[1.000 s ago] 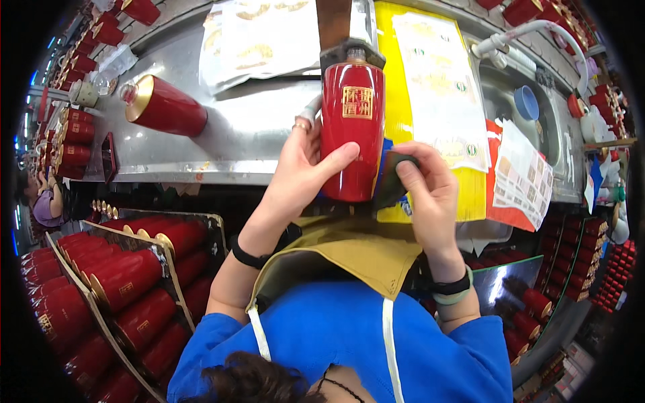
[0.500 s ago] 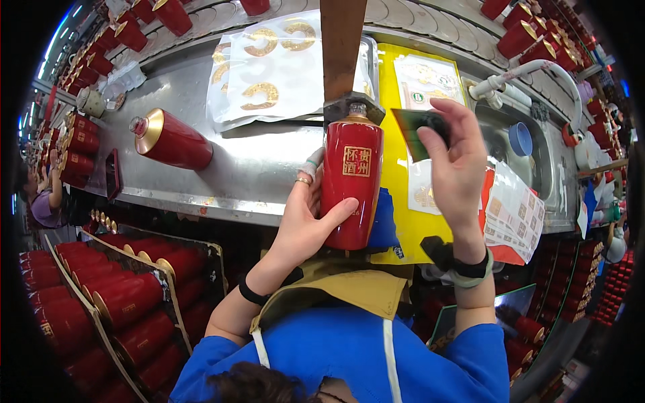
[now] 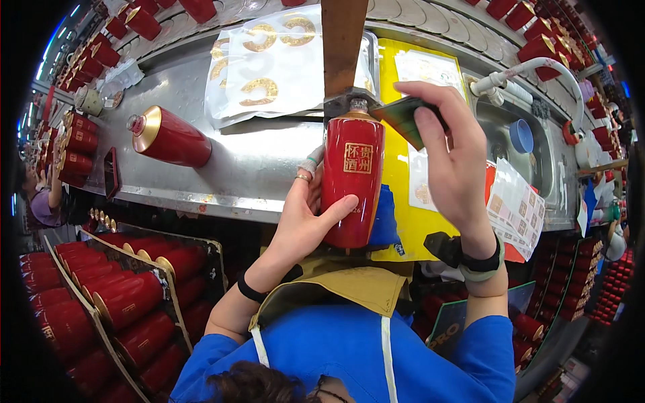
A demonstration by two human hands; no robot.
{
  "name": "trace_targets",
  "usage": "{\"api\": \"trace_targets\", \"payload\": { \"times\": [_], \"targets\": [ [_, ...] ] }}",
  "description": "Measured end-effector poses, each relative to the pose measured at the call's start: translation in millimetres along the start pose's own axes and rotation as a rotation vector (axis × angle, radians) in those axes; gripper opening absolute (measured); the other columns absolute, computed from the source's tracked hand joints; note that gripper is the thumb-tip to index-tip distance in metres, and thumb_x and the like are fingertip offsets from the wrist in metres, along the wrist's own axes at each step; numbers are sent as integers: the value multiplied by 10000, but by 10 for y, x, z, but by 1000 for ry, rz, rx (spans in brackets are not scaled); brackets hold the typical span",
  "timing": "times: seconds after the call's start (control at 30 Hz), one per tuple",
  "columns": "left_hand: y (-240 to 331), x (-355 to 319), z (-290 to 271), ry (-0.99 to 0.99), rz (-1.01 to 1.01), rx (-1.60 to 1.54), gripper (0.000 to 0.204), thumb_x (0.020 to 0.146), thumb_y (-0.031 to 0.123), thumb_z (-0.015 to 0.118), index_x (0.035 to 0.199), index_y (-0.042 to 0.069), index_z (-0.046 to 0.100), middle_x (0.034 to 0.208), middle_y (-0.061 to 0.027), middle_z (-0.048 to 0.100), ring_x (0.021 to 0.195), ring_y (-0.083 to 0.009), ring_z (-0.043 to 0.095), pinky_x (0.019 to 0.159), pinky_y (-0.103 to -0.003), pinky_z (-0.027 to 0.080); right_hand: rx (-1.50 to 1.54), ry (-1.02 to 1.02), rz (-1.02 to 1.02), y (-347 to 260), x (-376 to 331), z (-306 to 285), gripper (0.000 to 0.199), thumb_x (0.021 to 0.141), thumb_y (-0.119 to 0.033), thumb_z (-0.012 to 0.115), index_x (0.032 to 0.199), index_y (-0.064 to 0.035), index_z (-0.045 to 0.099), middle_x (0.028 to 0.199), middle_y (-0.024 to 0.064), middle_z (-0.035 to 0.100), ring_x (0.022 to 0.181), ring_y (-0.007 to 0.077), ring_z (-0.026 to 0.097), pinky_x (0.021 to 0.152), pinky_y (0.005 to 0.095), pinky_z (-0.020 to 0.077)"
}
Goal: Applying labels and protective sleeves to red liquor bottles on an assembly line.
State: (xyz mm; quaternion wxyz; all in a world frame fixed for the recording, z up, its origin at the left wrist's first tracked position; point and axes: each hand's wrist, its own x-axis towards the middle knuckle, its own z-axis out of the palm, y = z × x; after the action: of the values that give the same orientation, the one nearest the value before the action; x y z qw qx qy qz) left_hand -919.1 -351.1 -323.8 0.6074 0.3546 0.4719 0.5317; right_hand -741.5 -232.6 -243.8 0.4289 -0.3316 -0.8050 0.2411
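Left hand grip clasping upright red bottle at bench edge, right hand pinching dark card

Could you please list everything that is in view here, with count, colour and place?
Red bottle: one, red with gold square label, upright in the left hand.
Dark card: one, dark green, at the bottle's neck, in the right hand.
Lying bottle: one, red with gold shoulder, on the steel bench.
Label sheets: a few, clear with gold rings, far bench.
Yellow sheet: one, under the bottle.
Crated bottles: many, red, lower left.
Blue cup: one, in the sink.
Left hand: grip around the bottle.
Right hand: grip on the card.
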Motion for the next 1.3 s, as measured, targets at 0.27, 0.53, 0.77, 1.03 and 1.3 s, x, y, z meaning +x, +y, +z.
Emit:
{"api": "trace_targets", "payload": {
  "times": [0.27, 0.53, 0.77, 1.03, 1.3],
  "targets": [
    [-18, 14, 44, 16, 0, -5, 890, 928, 97, 750, 1581, -47, 162, 1512, -204, 423, 1371, -243, 484, 1156, -393, 401, 696, 0, 827, 253, -558, 558, 704, 889, -256, 823, 1444, -7, 470, 867, -46, 434, 764, 48, 403, 690, 198, 375],
    [-20, 14, 64, 28, 11, -5, 874, 931, 85, 744, 1577, -47, 171, 1492, -197, 446, 1357, -237, 499, 1145, -392, 416, 698, -7, 800, 317, -609, 559, 703, 904, -223, 805, 1471, -10, 447, 883, -37, 473, 767, 35, 426, 679, 200, 380],
    [-2, 12, 72, 32, 18, 9, 876, 927, 86, 751, 1576, -41, 177, 1489, -193, 450, 1349, -232, 505, 1140, -387, 422, 709, -19, 735, 243, -552, 392, 563, 970, -148, 694, 1454, -2, 447, 1047, 70, 615, 962, 151, 602, 878, 285, 494],
    [-38, 10, 40, 38, 15, 43, 893, 920, 79, 758, 1584, -30, 170, 1505, -187, 437, 1358, -230, 494, 1148, -383, 412, 12, -362, -83, -31, -318, 114, 357, 824, 55, 655, 1161, -53, 700, 1019, 113, 701, 947, 291, 657, 832, 398, 539],
    [-5, 7, -72, 27, -41, -60, 833, 997, 167, 667, 1595, -36, 123, 1560, -219, 377, 1399, -239, 454, 1170, -387, 384, -431, -73, -652, 380, 60, 204, 246, 741, -163, 695, 983, -150, 732, 930, -12, 698, 877, 174, 616, 727, 334, 491]
  ]
}}
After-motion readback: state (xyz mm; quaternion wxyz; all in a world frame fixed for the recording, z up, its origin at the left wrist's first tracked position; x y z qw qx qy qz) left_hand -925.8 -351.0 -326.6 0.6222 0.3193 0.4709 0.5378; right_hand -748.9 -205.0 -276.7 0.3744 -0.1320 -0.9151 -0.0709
